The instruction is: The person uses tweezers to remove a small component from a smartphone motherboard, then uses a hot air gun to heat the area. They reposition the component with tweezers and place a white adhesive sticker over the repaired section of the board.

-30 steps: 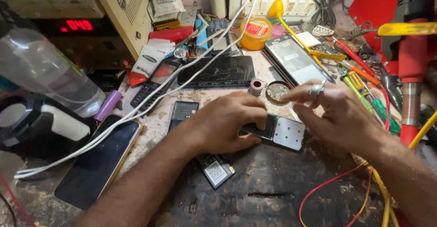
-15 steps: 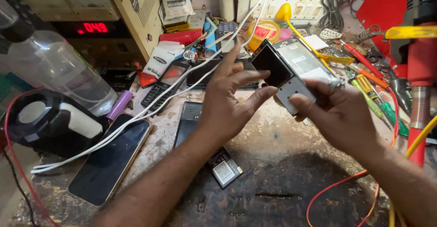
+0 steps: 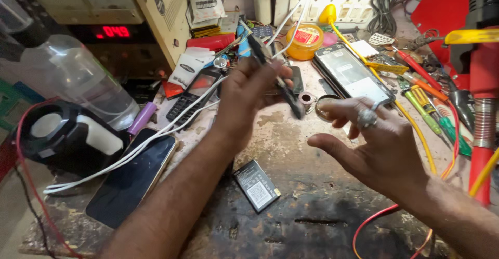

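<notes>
Workbench inspection: left hand holds a phone edge-on; right hand empty.

Worn workbench [image 3: 291, 222] carries a dark smartphone [image 3: 132, 178] at left and a small battery [image 3: 257, 185] at centre. Left hand [image 3: 249, 90] grips a slim dark phone [image 3: 275, 74], tilted, raised above the bench. Right hand [image 3: 377, 144] hovers beside it, fingers spread, holding nothing.

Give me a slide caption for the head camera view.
Left hand lifts a slim dark phone part edge-on above a cluttered repair bench; ringed right hand hovers open.
</notes>
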Available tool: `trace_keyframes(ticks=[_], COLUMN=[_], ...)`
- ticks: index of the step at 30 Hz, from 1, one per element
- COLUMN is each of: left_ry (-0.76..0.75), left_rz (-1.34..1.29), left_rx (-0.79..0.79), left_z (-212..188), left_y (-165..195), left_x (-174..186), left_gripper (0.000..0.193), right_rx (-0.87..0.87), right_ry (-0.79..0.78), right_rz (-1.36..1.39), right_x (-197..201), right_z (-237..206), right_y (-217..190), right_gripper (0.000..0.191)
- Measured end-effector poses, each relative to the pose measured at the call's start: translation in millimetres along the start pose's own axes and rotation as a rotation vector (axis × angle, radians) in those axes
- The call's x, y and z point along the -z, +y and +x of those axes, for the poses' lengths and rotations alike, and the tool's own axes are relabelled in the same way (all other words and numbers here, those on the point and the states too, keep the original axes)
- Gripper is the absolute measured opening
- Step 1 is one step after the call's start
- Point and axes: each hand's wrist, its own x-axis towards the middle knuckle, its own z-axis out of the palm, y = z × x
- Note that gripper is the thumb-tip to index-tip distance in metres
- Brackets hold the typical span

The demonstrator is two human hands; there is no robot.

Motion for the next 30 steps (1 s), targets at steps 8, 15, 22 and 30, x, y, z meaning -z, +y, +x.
trace_keyframes(ticks=[8,15,22,30], left_ry=[-0.016,-0.085,-0.196,-0.336], left_rz=[-0.064,-0.167,-0.2,-0.165], left_rx=[-0.03,-0.004,0.101,0.122], left_z=[4.3,7.9,-0.9,-12.5], left_y=[-1.4,-5.1,-11.5,-29.0], left_x=[24.7,34.5,18.9,0.6], left_gripper=[0.034,0.047,0.05,0.05], right_rx=[0.379,0.069,-0.669,-0.603], right_ry=[-0.578,-0.549,-0.064,-0.092], right_rz=[0.207,0.371,1.499,1.711], right_x=[-38.0,-21.6,-0.7,-2.1], right_z=[15.3,18.4,18.8,17.0], right_y=[-26.9,-8.1,73.7,71.4], right_gripper=[0.064,0.05,0.039,0.025])
